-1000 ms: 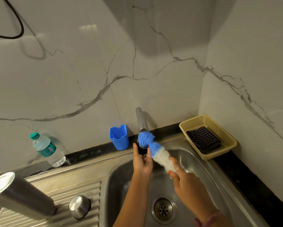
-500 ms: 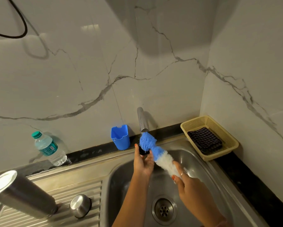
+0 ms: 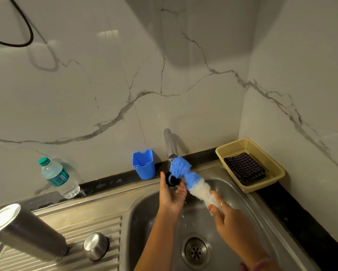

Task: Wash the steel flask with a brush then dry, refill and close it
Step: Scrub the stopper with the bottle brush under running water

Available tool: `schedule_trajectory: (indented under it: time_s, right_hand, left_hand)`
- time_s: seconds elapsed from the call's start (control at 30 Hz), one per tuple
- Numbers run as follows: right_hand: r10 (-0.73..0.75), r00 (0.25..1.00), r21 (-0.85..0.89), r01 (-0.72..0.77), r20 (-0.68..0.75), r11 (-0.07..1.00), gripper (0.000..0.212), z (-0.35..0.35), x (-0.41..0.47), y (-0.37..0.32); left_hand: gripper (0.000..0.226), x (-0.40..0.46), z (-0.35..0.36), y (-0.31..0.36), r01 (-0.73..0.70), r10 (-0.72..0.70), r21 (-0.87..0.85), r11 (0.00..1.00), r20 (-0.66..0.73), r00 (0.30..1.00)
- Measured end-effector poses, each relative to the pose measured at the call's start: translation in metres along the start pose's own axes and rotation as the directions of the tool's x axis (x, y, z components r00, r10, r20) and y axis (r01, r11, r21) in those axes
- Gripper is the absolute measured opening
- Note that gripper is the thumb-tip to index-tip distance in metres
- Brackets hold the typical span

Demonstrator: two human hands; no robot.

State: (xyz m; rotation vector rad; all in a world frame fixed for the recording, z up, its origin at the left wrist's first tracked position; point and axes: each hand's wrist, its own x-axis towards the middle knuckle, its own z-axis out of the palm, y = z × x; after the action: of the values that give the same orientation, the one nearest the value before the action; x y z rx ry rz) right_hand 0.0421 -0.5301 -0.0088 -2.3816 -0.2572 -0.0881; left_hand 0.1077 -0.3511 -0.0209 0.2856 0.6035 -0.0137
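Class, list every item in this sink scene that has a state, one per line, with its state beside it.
Steel flask: uncapped, upside down on the draining board.
Steel cap: off, beside the flask.
Brush: held under the tap spout.
Left hand: pinching a small dark round piece.
Right hand: gripping the brush.
Water bottle: capped, upright.
Blue cup: upright.
Basket: holding a folded cloth.

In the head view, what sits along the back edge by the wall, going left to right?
Water bottle → blue cup → tap → yellow basket holding a dark checked cloth.
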Motion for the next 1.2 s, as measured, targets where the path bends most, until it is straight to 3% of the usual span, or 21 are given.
schedule_trajectory:
  time_s: [0.2,0.43,0.57,0.77,0.93,1.1,1.2]
  right_hand:
    - [-0.042,0.999,-0.047,0.043,0.022,0.998,0.050,0.002,-0.002,-0.013]
    - [0.067,0.998,-0.012,-0.067,-0.018,0.998,0.052,0.006,0.004,0.002]
    - [0.017,0.999,0.043,-0.015,-0.051,0.999,0.056,0.011,-0.016,0.001]
    - [0.148,0.989,0.065,-0.147,-0.012,0.987,0.049,0.009,-0.005,0.010]
    - [0.029,0.999,0.077,-0.028,-0.022,0.997,0.048,0.007,-0.006,-0.001]
    - [0.094,0.995,0.042,-0.093,-0.026,0.995,0.049,0.009,0.005,0.002]
    - [0.042,0.999,0.043,-0.040,-0.026,0.998,0.048,0.013,0.002,-0.003]
  left_hand:
    - [0.035,0.000,0.001,-0.001,-0.034,0.033,0.033,0.999,0.038,0.999]
    - [0.044,0.003,0.007,0.000,-0.039,0.038,-0.100,0.994,-0.009,0.999]
    - [0.042,0.005,0.008,0.003,-0.048,0.047,-0.065,0.997,-0.029,0.998]
    - [0.060,0.001,0.002,-0.006,-0.023,0.023,0.025,0.999,-0.024,0.999]
    - [0.053,0.001,-0.001,-0.007,-0.044,0.043,0.124,0.991,0.011,0.999]
    - [0.055,-0.003,-0.003,-0.006,-0.078,0.076,0.069,0.995,0.040,0.996]
    - [0.050,-0.003,-0.003,-0.003,-0.119,0.115,0.076,0.990,0.063,0.991]
